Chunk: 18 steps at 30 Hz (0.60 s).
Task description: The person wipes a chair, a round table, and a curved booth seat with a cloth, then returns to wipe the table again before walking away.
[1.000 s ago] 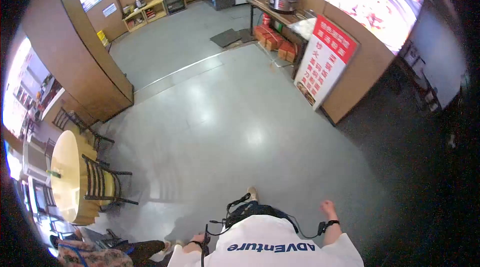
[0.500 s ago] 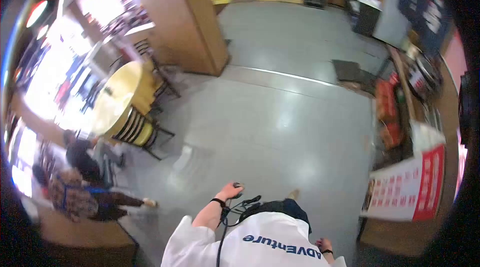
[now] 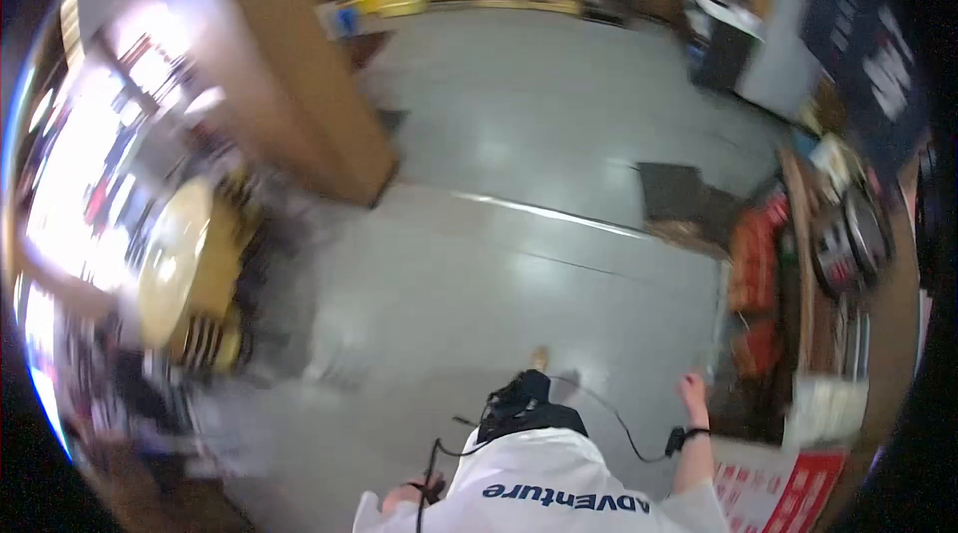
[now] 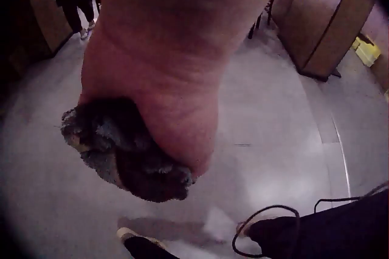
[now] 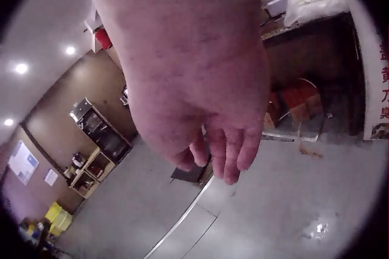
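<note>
My left hand (image 4: 176,113) grips a crumpled, fuzzy dark grey cloth (image 4: 127,156), which bulges out below the fingers. In the head view that hand hangs low beside the white shirt (image 3: 559,483), mostly hidden by the sleeve and a cable. My right hand (image 5: 213,113) hangs with loosely bent fingers and holds nothing. The head view has this right hand out to the right, over the grey floor and closest to the red boxes (image 3: 753,268) under the side table.
A wooden pillar (image 3: 309,114) stands left, with a round yellow table (image 3: 175,259) and chairs beyond it. On the right, a cooker (image 3: 848,244) sits on a side table. A dark mat (image 3: 671,196) lies past the metal floor strip (image 3: 549,214). A cable (image 3: 609,408) hangs from the waist.
My view has turned right and moved forward toward the floor strip. The left hand swung forward, then back beside the body; the right hand swung back, then forward again.
</note>
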Tool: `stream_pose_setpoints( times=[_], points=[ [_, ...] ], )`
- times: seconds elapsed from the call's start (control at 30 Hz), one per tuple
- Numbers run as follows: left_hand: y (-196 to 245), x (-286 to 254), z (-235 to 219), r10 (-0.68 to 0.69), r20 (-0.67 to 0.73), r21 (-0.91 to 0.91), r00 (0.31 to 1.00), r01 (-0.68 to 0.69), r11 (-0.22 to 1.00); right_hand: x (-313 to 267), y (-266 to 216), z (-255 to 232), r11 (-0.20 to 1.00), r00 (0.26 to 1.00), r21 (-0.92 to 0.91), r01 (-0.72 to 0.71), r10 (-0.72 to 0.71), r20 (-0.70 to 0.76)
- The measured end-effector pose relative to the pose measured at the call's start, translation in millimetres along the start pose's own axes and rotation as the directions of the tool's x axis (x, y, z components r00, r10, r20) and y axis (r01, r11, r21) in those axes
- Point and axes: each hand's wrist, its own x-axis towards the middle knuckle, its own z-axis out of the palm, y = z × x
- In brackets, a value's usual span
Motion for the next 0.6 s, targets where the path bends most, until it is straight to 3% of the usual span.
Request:
stream_pose_setpoints(
  times=[0.03, 0.07, 0.1, 0.13, 0.17, 0.2, 0.23, 0.27, 0.3, 0.37, 0.4, 0.47, 0.5, 0.53, 0.57, 0.6],
  points=[
    [54, 10, -9, 0.005, -0.054, 0.143, 0.999, 0.003, 0.99, 25, 1, 5, 0.984, 0.995, -0.179, 0.005, 0.014, 0.103],
    [91, 9, -14, 0.014, -0.106, 0.278, 0.994, 0.016, 0.961, 21, -61, -2, 0.973, 0.948, -0.032, -0.23, 0.232, 0.219],
    [140, 14, -34, 0.055, -0.166, 0.398, 0.985, 0.016, 0.917, 27, -82, -4, 0.94, 0.922, 0.057, -0.336, 0.316, 0.225],
    [221, 19, -64, 0.182, -0.133, 0.301, 0.974, -0.135, 0.944, 40, -97, -3, 0.892, 0.882, 0.106, -0.439, 0.406, 0.238],
    [269, 20, -75, 0.299, -0.116, 0.174, 0.947, -0.277, 0.945, 29, -90, 0, 0.841, 0.841, 0.154, -0.519, 0.469, 0.271],
    [321, 48, -100, 0.489, -0.09, 0.188, 0.868, -0.467, 0.864, 30, -85, -1, 0.812, 0.829, 0.194, -0.55, 0.505, 0.238],
    [391, 83, -124, 0.658, -0.061, 0.18, 0.75, -0.641, 0.746, 48, -68, -1, 0.761, 0.75, 0.106, -0.639, 0.588, 0.302],
    [468, 73, -143, 0.59, -0.116, 0.029, 0.799, -0.591, 0.806, 63, -42, 11, 0.707, 0.662, 0.013, -0.707, 0.655, 0.364],
    [553, 46, -158, 0.509, -0.158, -0.131, 0.846, -0.529, 0.839, 80, -14, 23, 0.693, 0.663, 0.047, -0.719, 0.665, 0.346],
    [695, 51, -186, 0.648, -0.26, 0.03, 0.716, -0.665, 0.746, 116, 34, 49, 0.493, 0.467, -0.073, -0.867, 0.854, 0.228],
    [760, 48, -192, 0.594, -0.227, -0.047, 0.771, -0.618, 0.785, 146, 53, 59, 0.488, 0.469, -0.044, -0.872, 0.857, 0.212],
    [863, 47, -194, 0.665, -0.208, -0.04, 0.717, -0.686, 0.727, 199, 60, 68, 0.748, 0.715, -0.32, -0.582, 0.658, 0.236],
    [910, 58, -190, 0.678, -0.188, -0.029, 0.711, -0.694, 0.72, 241, 56, 63, 0.74, 0.711, -0.307, -0.598, 0.667, 0.221],
    [948, 80, -188, 0.669, -0.215, 0.117, 0.712, -0.661, 0.741, 297, 39, 55, 0.76, 0.712, -0.493, -0.423, 0.615, 0.338],
    [963, 108, -199, 0.653, -0.251, 0.277, 0.714, -0.594, 0.756, 341, 8, 59, 0.754, 0.664, -0.623, -0.209, 0.577, 0.475],
    [997, 109, -207, 0.652, -0.237, 0.299, 0.72, -0.585, 0.754, 396, -29, 52, 0.722, 0.578, -0.691, 0.032, 0.551, 0.602]
  ],
)
